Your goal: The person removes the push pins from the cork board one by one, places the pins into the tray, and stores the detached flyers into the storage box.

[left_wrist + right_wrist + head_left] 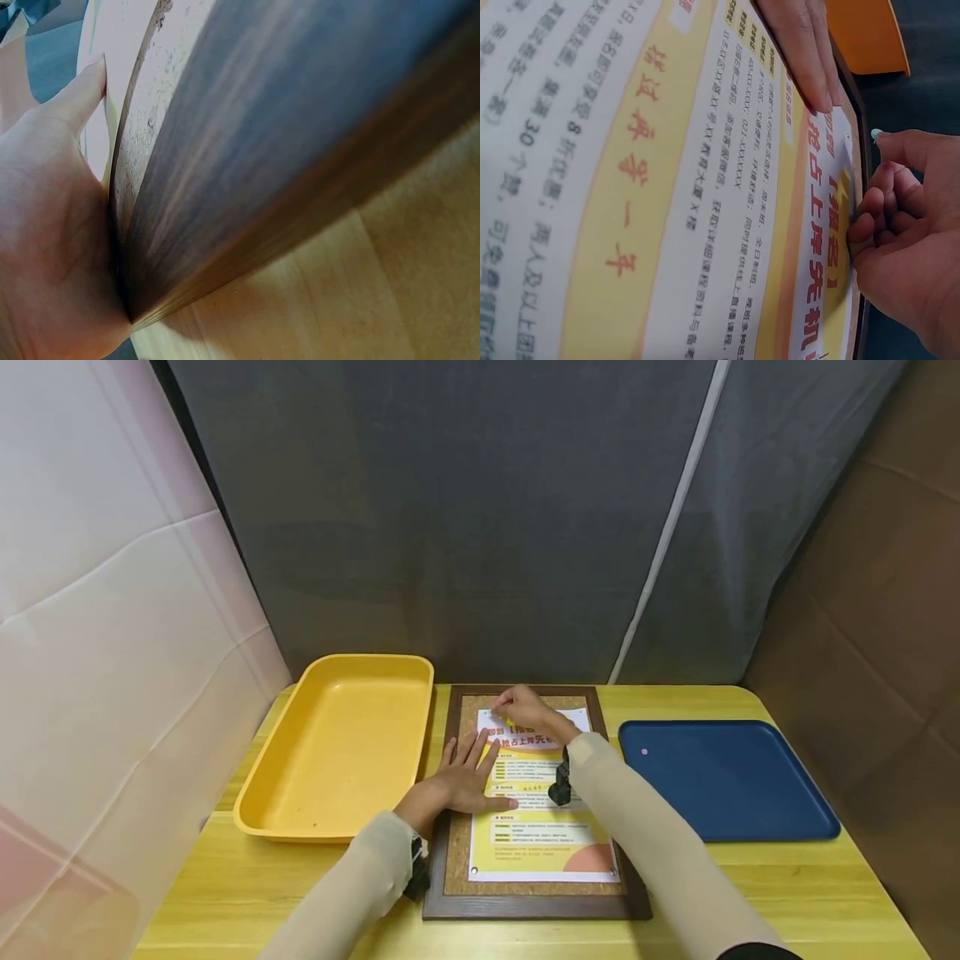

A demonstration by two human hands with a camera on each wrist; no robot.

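Printed flyer [536, 828]: flat on the framed corkboard [540, 907]
Pale pushpin [875, 135]: pinched in the right hand [527, 708], near the flyer's 11 o'clock corner
Left hand [463, 782]: fingers spread, resting over the flyer's 9 o'clock edge
Yellow tray [330, 752]: at the corkboard's 9 o'clock
Blue tray [727, 785]: 3 o'clock, holding a pink pushpin [644, 752]

This looks like a small work booth: a grey cloth [450, 527] hangs behind the wooden counter [247, 877], a white sheet [112, 568] on the left, a brown sheet [885, 568] on the right.

Poster [540, 833] yellow and white (headline lettering [816, 226] red); cork [456, 860] speckled tan; frame [536, 907] dark brown; tray [727, 785] navy
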